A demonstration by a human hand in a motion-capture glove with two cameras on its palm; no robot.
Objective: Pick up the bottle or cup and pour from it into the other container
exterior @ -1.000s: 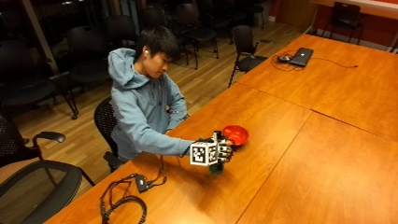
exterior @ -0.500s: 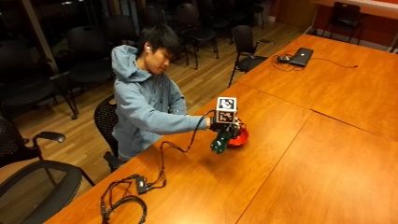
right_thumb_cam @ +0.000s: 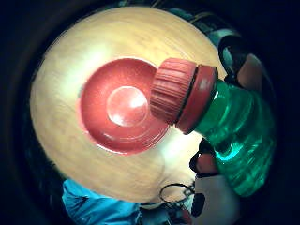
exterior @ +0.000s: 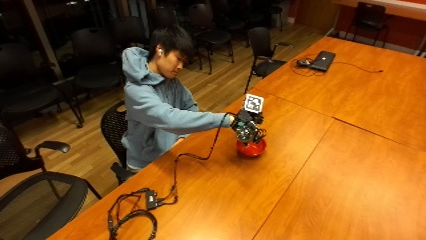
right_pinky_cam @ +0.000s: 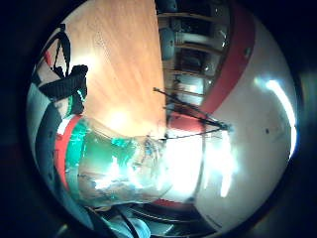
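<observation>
**Green bottle tipped over the red bowl**

In the outside view we see the person seated at the left side of the frame, reaching across the wooden surface (exterior: 219, 195) with the gloved right hand (exterior: 245, 126). The grip is closed around a green plastic bottle (exterior: 250, 134), which hangs tilted just above a red bowl (exterior: 251, 148) standing on the surface near the centre of the frame.

The thumb side palm view shows the bottle (right_thumb_cam: 229, 140) close to the palm, its ribbed green body running toward a red screw cap (right_thumb_cam: 176, 96) that is on the neck. The cap overlaps the rim of the red bowl (right_thumb_cam: 117, 105), whose inside we look straight into. A bare fingertip in a black strap (right_thumb_cam: 206, 161) lies against the bottle's side.

In the little finger side palm view we see the bottle's clear, green-tinted lower body (right_pinky_cam: 114, 168) with a red band, and the surface (right_pinky_cam: 124, 69) beyond it.

Compared with half a second ago, the hand and bottle sit at nearly the same spot over the bowl. A second ago the hand was lower and further toward the left of the frame, beside the bowl; it has since risen and moved over it.

A black cable bundle (exterior: 133, 215) lies on the surface at lower left, and a laptop (exterior: 323, 60) sits at upper right.
</observation>
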